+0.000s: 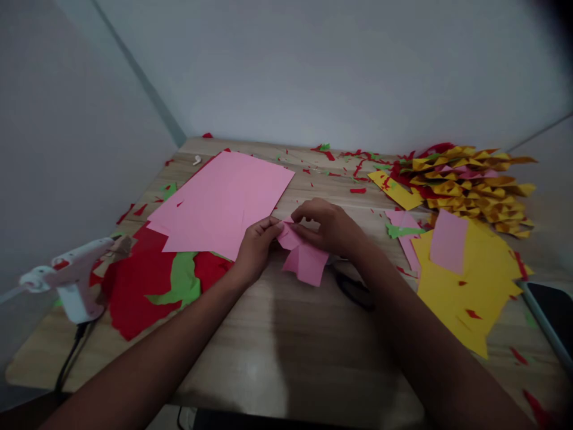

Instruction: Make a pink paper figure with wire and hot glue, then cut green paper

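Between my two hands is a creased piece of pink paper [307, 263], its lower part hanging down in folds above the table. My left hand [257, 248] pinches its upper left edge between thumb and fingers. From the other side my right hand [329, 227] has its fingers bent over the top edge, thumb and fingertips on the paper. Black-handled scissors [353, 289] lie under my right forearm, their blades mostly hidden. Just left of my hands is a stack of pink sheets [224, 200].
A white glue gun [74, 278] with its cord stands at the left, beside red paper [138, 292] and a green paper piece [185, 280]. To the right lie yellow sheets [465, 298], a pink strip [449, 242], a folded yellow paper bundle [474, 185] and a phone [553, 316].
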The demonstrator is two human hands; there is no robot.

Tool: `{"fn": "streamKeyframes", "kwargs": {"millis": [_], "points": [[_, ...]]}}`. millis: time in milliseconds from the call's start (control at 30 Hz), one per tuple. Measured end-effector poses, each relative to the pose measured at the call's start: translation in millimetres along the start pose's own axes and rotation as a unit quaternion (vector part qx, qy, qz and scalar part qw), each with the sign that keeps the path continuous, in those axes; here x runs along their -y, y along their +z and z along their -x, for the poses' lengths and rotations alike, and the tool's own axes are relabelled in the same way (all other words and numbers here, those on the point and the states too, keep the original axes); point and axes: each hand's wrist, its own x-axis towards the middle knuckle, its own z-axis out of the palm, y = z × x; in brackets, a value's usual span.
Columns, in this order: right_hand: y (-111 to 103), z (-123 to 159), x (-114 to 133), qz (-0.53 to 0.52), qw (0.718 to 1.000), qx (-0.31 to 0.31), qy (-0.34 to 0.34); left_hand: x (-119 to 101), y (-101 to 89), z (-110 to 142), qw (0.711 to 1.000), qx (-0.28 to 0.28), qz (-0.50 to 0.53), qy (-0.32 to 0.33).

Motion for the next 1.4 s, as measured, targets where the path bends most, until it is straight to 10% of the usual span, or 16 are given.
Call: {"fn": "streamKeyframes", "kwargs": {"millis": [400, 1400], "points": [[-1.9, -5.7, 0.6, -0.305, 0.945, -0.032, 0.113, 1.8, -2.9, -2.1, 0.996, -0.04, 0.021, 0.083], [-2.0, -5.0, 0.0, -0.13, 0.989, -0.047, 0.052, 5.6, -2.4, -5.5, 0.998, -0.024, 0.036, 0.046]]}}
